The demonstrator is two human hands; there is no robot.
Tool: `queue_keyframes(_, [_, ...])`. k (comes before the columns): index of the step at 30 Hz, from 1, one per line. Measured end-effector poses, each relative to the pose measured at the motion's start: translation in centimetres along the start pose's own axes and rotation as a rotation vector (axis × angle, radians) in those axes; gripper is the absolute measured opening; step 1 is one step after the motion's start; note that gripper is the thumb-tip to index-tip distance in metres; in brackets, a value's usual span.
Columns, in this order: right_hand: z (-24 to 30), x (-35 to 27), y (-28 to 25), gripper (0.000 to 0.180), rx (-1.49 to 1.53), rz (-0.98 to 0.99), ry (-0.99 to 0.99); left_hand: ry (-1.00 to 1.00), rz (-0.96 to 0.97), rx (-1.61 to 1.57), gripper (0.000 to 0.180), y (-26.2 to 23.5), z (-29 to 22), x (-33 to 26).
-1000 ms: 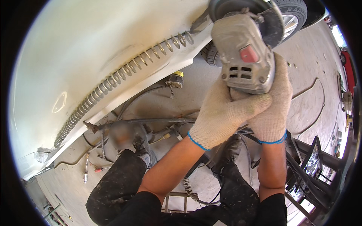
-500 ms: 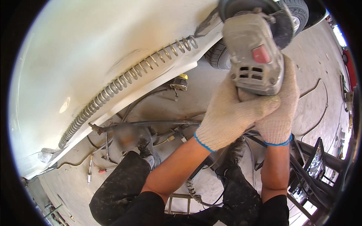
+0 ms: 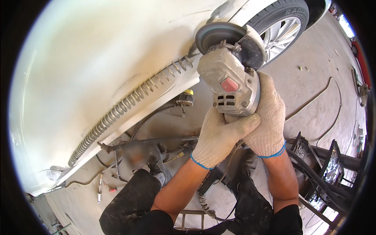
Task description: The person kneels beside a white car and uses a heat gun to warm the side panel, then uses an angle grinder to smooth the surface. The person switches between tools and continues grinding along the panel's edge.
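An angle grinder [image 3: 231,80] with a worn grey body, a red patch and air slots is gripped by both my hands. My left hand [image 3: 221,137], in a cream knit glove with a blue cuff, wraps its rear from the left. My right hand [image 3: 267,117], gloved alike, closes round it from the right. The grinder's dark disc [image 3: 219,35] is over the white car panel [image 3: 117,51], near the wheel; whether they touch I cannot tell. A row of wavy wire loops [image 3: 129,96] runs along the panel's lower part. The handle is hidden by my gloves.
A car wheel [image 3: 282,33] stands just beyond the grinder. Hoses [image 3: 168,139], a yellow-and-black tool [image 3: 185,98] and a slim metal tool [image 3: 100,190] lie on the floor. To the right are a black metal frame [image 3: 333,156] and a long curved cable [image 3: 340,103].
Both hands have brought the grinder left and lower in the picture, its disc closer to the panel near the end of the wire loops. More of the wheel shows.
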State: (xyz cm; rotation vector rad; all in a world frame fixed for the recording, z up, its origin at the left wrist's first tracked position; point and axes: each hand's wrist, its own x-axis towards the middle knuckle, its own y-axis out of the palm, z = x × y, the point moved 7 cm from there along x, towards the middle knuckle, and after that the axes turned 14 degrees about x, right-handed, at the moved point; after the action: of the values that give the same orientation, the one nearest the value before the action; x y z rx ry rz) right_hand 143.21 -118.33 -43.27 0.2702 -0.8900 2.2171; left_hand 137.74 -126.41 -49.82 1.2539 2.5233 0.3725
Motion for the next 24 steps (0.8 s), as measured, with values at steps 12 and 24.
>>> queue_keyframes(12, [1.1,1.9,-3.7,0.066,0.119,-0.218,-0.025,0.122,0.104,-0.015,0.059,3.4,-3.9,1.5])
queue_keyframes(24, [0.6,1.4,-2.2,0.072,0.032,-0.109,0.058,0.123,0.037,0.095,0.047,1.8,-2.7,1.2])
